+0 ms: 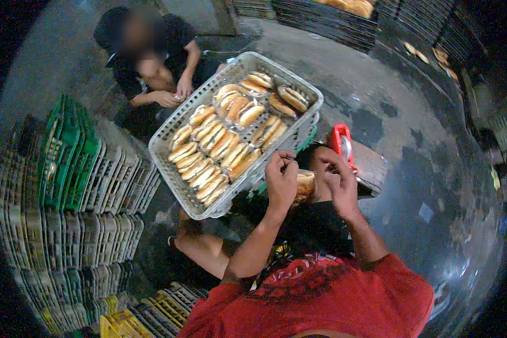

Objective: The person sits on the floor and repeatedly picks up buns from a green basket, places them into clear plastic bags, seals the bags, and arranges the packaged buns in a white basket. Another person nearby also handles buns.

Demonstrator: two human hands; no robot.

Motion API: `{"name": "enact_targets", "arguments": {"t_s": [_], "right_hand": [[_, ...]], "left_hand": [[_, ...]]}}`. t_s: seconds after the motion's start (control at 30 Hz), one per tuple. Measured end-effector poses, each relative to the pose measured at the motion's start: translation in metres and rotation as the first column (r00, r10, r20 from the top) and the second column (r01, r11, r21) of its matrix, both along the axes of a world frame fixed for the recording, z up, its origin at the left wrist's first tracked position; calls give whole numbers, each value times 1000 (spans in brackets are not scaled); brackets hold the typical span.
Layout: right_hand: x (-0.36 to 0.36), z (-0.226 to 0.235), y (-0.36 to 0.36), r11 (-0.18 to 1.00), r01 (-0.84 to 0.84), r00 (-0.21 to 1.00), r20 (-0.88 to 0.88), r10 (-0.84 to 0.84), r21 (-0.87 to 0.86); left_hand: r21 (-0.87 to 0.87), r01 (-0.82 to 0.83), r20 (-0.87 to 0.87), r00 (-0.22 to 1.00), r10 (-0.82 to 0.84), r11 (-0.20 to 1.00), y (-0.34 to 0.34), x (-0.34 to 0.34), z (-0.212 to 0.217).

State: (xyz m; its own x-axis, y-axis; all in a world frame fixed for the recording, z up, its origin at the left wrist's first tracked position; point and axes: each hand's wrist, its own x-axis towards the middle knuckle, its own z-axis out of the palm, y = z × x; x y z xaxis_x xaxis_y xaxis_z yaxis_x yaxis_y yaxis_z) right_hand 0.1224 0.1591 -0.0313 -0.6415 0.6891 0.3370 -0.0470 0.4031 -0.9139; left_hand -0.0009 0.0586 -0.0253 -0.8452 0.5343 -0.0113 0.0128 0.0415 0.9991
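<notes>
A clear-wrapped filled bun (306,186) lies over my lap, between my two raised hands. My left hand (281,179) is closed in a pinch; a small dark bit shows at its fingertips, too small to name. My right hand (340,183) has its fingers bent in toward the thumb, and whatever they hold does not show. Just beyond the right hand stands a red tape dispenser (343,145) with a pale roll. Ahead and to the left is a grey plastic crate (188,204), filled with rows of split, filled buns (211,138) in clear wrapping.
Across the crate a person in dark clothes (152,84) sits with hands together. Stacked crates, green (67,155) and grey (118,174), rise at left; yellow ones (124,325) lie lower. Dark crates (327,25) stand at the back, with loose buns (417,52) at far right.
</notes>
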Motion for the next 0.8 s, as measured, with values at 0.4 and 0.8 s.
{"name": "enact_targets", "arguments": {"t_s": [0.4, 0.8], "right_hand": [[-74, -7, -41, 965, -225, 868, 422, 261, -134], [-147, -22, -14, 675, -322, 933, -102, 345, -664]], "left_hand": [[92, -16, 144, 990, 2, 996, -90, -30, -26], [-237, 24, -494, 858, -142, 971, -99, -156, -32]]}}
